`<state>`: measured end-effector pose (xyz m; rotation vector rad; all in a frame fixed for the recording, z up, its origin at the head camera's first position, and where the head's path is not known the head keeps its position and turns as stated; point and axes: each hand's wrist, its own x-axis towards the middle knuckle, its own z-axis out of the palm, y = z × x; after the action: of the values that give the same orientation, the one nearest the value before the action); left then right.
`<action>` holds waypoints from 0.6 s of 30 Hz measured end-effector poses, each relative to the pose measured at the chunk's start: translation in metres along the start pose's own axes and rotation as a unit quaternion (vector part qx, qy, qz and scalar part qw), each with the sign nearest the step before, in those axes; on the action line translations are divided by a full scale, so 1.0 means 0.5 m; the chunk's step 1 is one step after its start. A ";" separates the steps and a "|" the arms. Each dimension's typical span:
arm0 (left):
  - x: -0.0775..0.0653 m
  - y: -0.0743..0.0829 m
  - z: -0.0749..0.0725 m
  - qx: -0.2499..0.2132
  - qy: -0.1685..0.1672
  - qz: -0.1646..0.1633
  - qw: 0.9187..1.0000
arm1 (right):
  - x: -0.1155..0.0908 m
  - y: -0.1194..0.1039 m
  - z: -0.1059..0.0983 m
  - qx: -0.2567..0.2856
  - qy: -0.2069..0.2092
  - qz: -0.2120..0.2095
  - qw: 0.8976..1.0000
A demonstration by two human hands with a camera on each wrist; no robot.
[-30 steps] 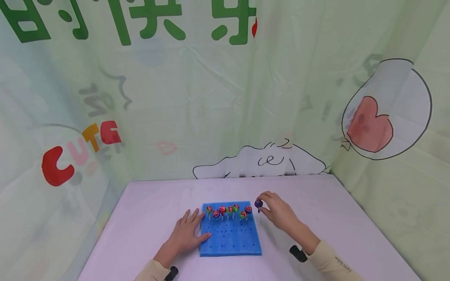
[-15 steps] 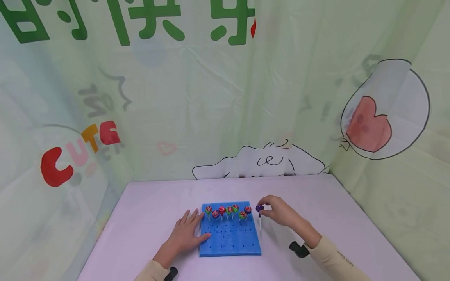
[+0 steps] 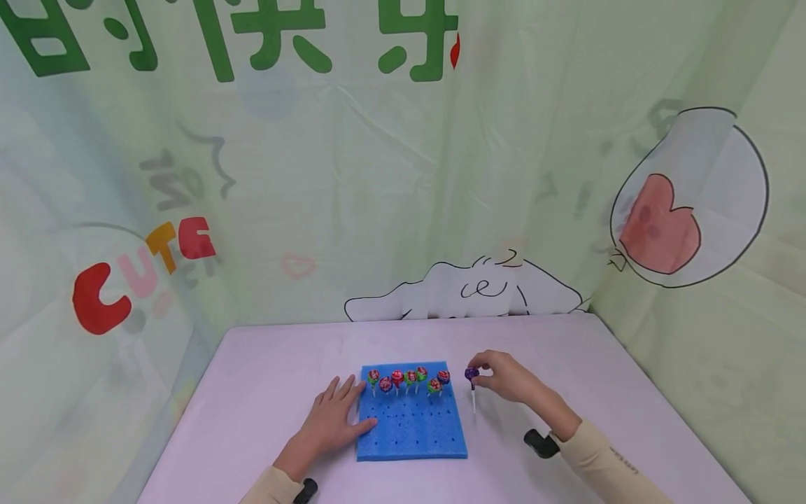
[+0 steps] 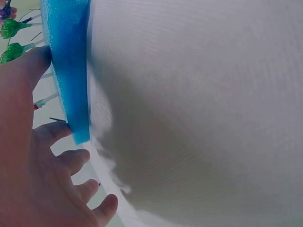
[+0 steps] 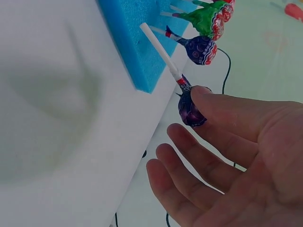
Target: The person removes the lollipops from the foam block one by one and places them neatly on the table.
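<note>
A blue foam board (image 3: 412, 437) with rows of small holes lies on the table, several wrapped lollipops (image 3: 397, 376) standing upright along its far side. My left hand (image 3: 331, 418) rests at the board's left edge, fingers spread and thumb over its surface. Just right of the board, my right hand (image 3: 504, 376) pinches a purple-wrapped lollipop (image 5: 190, 109) by its head between thumb and index finger. Its white stick points down, apart from the board. In the right wrist view, a purple lollipop (image 5: 200, 49) and a green one (image 5: 208, 22) stand in the foam close by.
The pale table (image 3: 283, 364) reaches back to a light green curtain (image 3: 283, 175) with printed letters and drawings. Black wrist straps (image 3: 540, 444) sit at both sleeves.
My right hand has moved slightly to the right and lower with the purple lollipop, whose stick now shows more fully. The left hand and the board have stayed put.
</note>
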<state>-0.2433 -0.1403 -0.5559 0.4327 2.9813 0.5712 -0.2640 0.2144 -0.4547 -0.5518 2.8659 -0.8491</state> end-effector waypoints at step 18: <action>0.002 -0.001 -0.002 -0.004 -0.002 0.001 1.000 | 0.007 0.056 0.004 -0.047 -0.066 0.084 0.993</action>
<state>-0.2444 -0.1408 -0.5552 0.4347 2.9742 0.5813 -0.2758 0.2337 -0.4715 -0.3537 2.7927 -0.6303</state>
